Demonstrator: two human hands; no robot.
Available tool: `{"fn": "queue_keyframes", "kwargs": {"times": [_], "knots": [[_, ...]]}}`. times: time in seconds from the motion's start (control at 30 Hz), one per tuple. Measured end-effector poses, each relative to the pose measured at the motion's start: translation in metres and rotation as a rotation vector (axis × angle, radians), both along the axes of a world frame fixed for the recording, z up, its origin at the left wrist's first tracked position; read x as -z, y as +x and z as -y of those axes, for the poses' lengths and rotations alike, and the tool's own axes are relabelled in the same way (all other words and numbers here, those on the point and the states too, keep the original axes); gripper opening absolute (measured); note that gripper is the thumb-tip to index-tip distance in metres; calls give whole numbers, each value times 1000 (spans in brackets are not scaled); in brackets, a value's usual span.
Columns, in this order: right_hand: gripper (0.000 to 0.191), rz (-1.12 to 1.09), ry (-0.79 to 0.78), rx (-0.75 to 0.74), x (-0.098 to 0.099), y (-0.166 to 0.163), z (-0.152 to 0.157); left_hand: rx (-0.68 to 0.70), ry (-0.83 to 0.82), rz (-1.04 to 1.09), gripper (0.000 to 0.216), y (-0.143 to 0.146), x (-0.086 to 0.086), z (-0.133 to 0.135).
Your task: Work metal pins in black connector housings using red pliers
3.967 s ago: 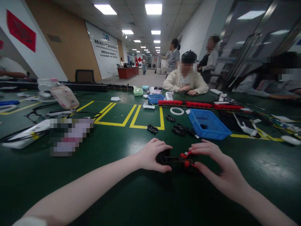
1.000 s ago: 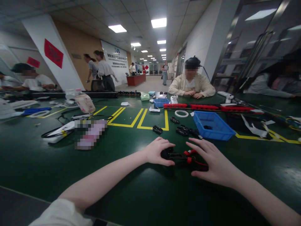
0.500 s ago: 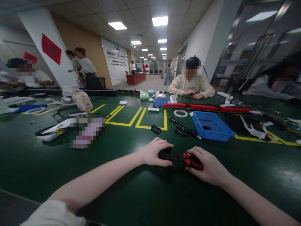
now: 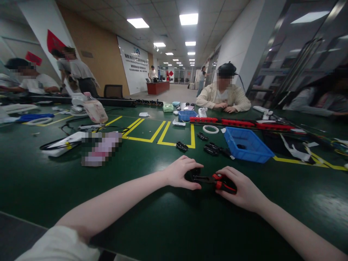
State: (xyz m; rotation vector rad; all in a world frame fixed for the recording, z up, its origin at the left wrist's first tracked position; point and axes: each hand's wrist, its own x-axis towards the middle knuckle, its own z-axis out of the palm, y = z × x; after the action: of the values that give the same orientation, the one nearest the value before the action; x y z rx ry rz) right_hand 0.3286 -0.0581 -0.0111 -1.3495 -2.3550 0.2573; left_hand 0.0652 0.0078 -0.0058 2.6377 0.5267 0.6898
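My left hand point(image 4: 179, 172) rests on the green table point(image 4: 152, 221) with its fingers curled over a small black part point(image 4: 191, 175). My right hand point(image 4: 240, 188) is closed round the red and black handles of pliers point(image 4: 220, 182). The pliers' dark jaws point left and meet the black part between my two hands. Much of the black part is hidden under my left fingers.
Several loose black parts point(image 4: 181, 146) lie beyond my hands, beside a blue tray point(image 4: 248, 144) and a white ring point(image 4: 210, 129). Yellow tape lines point(image 4: 160, 134) mark the table. A person in a striped top sits opposite; other people sit at both sides.
My right hand went from spread over the pliers to closed round their handles. My left hand stayed on the black part. The view swung slightly.
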Motion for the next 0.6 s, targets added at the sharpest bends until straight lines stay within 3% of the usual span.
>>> {"fn": "queue_keyframes", "kwargs": {"times": [0.6], "knots": [[37, -29, -32, -2, -5, -1, 1, -23, 55, -70, 63, -2, -3, 2]]}}
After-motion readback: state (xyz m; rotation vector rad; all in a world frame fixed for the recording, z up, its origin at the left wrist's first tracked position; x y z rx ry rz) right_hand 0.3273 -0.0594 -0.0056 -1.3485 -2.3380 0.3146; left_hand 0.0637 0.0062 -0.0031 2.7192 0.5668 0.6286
